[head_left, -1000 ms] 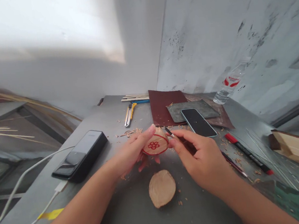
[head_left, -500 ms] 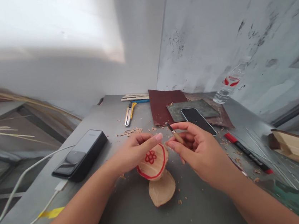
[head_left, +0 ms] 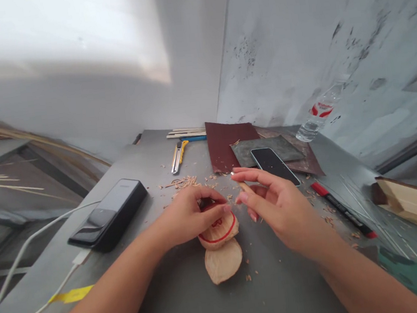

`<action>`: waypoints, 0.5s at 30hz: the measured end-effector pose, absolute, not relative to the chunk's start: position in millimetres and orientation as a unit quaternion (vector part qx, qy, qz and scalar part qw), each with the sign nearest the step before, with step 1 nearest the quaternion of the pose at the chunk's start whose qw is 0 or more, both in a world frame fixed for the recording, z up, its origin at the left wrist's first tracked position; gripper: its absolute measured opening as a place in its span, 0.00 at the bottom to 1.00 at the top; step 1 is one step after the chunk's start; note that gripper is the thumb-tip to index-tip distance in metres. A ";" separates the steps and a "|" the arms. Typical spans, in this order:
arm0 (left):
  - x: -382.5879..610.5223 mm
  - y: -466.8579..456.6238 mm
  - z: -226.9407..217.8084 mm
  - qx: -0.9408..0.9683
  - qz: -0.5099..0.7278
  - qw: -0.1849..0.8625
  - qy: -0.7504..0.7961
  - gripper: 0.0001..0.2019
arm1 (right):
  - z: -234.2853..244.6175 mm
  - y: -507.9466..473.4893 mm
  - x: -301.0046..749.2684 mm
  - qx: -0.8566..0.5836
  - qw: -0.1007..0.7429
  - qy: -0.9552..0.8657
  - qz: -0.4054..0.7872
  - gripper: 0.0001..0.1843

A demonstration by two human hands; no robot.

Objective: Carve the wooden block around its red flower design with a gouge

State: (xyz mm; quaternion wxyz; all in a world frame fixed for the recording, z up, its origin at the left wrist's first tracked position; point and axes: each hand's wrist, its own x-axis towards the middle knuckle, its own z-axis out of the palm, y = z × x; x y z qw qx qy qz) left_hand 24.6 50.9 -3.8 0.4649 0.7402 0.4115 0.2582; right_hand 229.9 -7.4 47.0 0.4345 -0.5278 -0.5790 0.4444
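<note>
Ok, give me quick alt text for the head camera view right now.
A person's left hand grips a round wooden piece marked with a red outline, next to a plain wooden piece. The right hand pinches a small carving tool just beyond it. Wood shavings lie on the grey table.

Since a sec ago my left hand (head_left: 190, 216) has dropped and curled over the red-ringed wood disc (head_left: 219, 234), hiding most of the flower (head_left: 216, 222) as it sits on the bare wood piece (head_left: 223, 261), while my right hand (head_left: 279, 203) has shifted up nearer the phone (head_left: 273, 165).
</note>
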 end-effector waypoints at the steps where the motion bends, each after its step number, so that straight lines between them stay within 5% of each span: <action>1: 24.7 51.2 -3.8 0.746 0.262 0.455 0.410 0.11 | 48.0 -7.6 230.0 -0.515 0.448 -0.584 0.438 0.18; 9: 26.3 49.7 -2.3 0.752 0.266 0.440 0.413 0.10 | 51.4 -6.7 229.8 -0.447 0.555 -0.572 0.407 0.14; 15: 27.9 47.0 1.1 0.767 0.253 0.429 0.404 0.10 | 53.1 -12.2 229.5 -0.473 0.526 -0.603 0.368 0.13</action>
